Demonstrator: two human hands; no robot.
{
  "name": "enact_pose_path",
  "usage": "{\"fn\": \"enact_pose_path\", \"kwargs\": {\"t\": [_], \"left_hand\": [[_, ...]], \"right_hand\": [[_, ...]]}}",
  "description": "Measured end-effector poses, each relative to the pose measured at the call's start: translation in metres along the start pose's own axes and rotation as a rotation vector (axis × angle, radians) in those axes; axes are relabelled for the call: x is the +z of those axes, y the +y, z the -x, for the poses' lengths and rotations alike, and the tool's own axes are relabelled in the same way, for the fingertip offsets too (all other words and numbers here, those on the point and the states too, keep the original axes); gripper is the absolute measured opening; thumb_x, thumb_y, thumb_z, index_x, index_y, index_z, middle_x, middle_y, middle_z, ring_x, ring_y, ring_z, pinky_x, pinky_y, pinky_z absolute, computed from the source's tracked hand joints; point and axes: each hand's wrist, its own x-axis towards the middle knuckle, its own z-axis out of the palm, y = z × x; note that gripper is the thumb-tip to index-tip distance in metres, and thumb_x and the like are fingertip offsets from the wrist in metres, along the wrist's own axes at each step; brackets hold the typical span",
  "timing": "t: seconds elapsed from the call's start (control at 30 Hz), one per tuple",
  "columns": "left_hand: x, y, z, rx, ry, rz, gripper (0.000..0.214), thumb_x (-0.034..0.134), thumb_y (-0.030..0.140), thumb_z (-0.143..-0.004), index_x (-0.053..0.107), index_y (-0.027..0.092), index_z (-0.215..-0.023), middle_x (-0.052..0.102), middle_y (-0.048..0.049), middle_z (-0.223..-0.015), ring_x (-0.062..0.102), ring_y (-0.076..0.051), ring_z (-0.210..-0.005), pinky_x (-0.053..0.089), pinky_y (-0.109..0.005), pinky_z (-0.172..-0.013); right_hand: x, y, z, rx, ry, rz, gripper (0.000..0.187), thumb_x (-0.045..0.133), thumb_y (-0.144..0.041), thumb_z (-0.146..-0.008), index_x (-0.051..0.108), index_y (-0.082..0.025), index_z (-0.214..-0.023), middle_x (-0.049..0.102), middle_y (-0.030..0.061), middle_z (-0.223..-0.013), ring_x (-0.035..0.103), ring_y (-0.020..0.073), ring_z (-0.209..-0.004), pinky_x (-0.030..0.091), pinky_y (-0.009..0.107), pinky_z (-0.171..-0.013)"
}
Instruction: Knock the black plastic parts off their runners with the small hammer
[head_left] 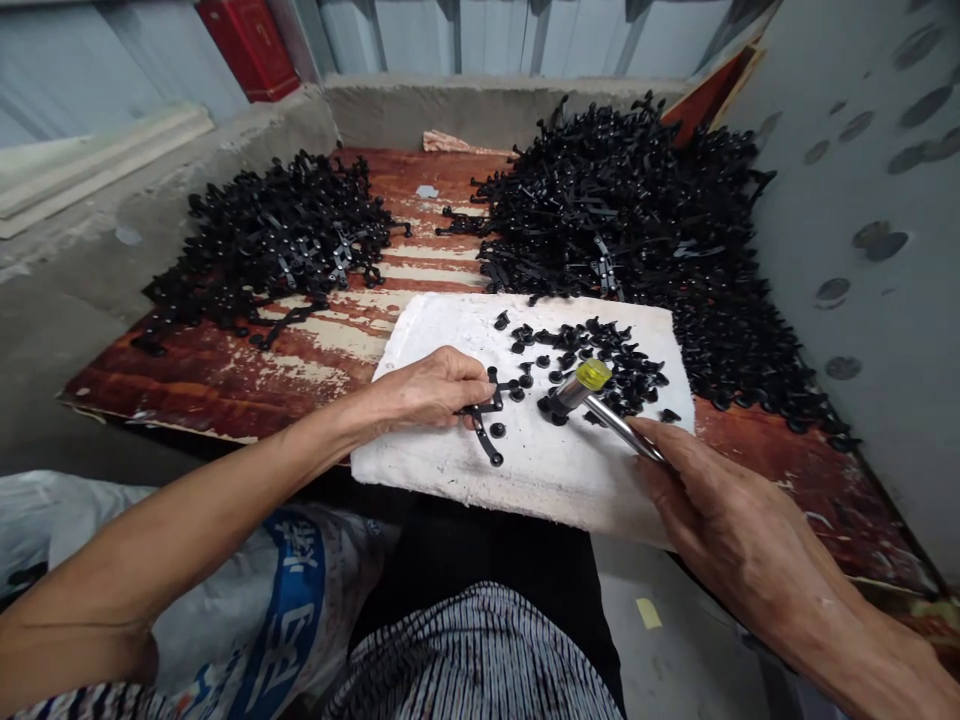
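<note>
On a white block [540, 470] lies a black cross-shaped plastic part [487, 410]. My left hand [427, 390] is closed on one end of it and pins it down. My right hand [712, 510] grips the metal handle of a small hammer [592, 395] with a yellow and black head. The hammer head rests among several small loose black caps [600, 350] on the block, just right of the cross part.
The block sits on a worn red board [315, 350]. A heap of black cross parts [277, 240] lies at the back left, a larger heap [637, 220] at the back right. A printed white sack [247, 620] is at my left knee. Grey walls close in on both sides.
</note>
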Motion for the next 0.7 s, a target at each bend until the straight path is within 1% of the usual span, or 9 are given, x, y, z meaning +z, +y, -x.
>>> {"fn": "enact_pose_path", "kwargs": {"t": [0.07,0.17,0.27,0.33,0.43,0.7], "left_hand": [[0.001,0.001,-0.002,0.009,-0.004,-0.008,0.026,0.056,0.017,-0.087,0.055,0.014,-0.062,0.053,0.0028,-0.049,0.036,-0.003,-0.035,0.021,-0.018,-0.035],[0.002,0.002,-0.004,0.023,-0.011,-0.009,0.026,0.056,0.019,-0.087,0.055,0.014,-0.062,0.054,0.0022,-0.050,0.035,-0.003,-0.035,0.022,-0.018,-0.036],[0.001,0.001,-0.006,0.037,-0.026,-0.006,0.026,0.055,0.020,-0.089,0.055,0.015,-0.063,0.054,0.0018,-0.050,0.034,-0.003,-0.034,0.020,-0.019,-0.035],[0.001,0.001,-0.006,0.044,-0.031,-0.014,0.027,0.054,0.020,-0.089,0.055,0.015,-0.063,0.054,0.0014,-0.050,0.034,-0.003,-0.033,0.019,-0.019,-0.035],[0.000,0.001,-0.006,0.045,-0.040,-0.010,0.028,0.055,0.020,-0.089,0.054,0.015,-0.061,0.053,0.0016,-0.049,0.035,-0.003,-0.034,0.019,-0.018,-0.035],[0.000,-0.003,-0.007,0.067,-0.032,-0.008,0.026,0.058,0.023,-0.087,0.055,0.014,-0.062,0.054,0.0014,-0.050,0.036,-0.003,-0.036,0.022,-0.018,-0.036]], "right_hand": [[-0.001,-0.001,0.002,0.053,0.022,-0.118,0.027,0.044,-0.024,-0.093,0.059,-0.018,-0.114,0.075,0.0095,-0.089,0.069,0.0229,-0.062,0.053,0.033,-0.052],[0.000,-0.004,0.005,0.158,0.023,-0.287,0.025,0.045,-0.029,-0.095,0.060,-0.018,-0.112,0.070,0.0041,-0.073,0.065,0.0178,-0.055,0.050,0.027,-0.048],[0.004,-0.005,0.009,0.259,-0.001,-0.384,0.026,0.046,-0.034,-0.095,0.060,-0.019,-0.109,0.069,0.0046,-0.077,0.065,0.0176,-0.061,0.051,0.026,-0.052],[0.006,-0.004,0.012,0.300,-0.010,-0.420,0.027,0.047,-0.037,-0.094,0.061,-0.019,-0.110,0.070,0.0054,-0.081,0.066,0.0183,-0.067,0.052,0.027,-0.056],[0.009,-0.002,0.015,0.322,-0.006,-0.445,0.028,0.049,-0.038,-0.093,0.060,-0.020,-0.111,0.069,0.0052,-0.082,0.065,0.0178,-0.067,0.053,0.028,-0.058],[0.011,-0.001,0.017,0.309,0.022,-0.450,0.027,0.049,-0.038,-0.093,0.060,-0.021,-0.111,0.070,0.0056,-0.085,0.065,0.0184,-0.069,0.053,0.030,-0.062]]}}
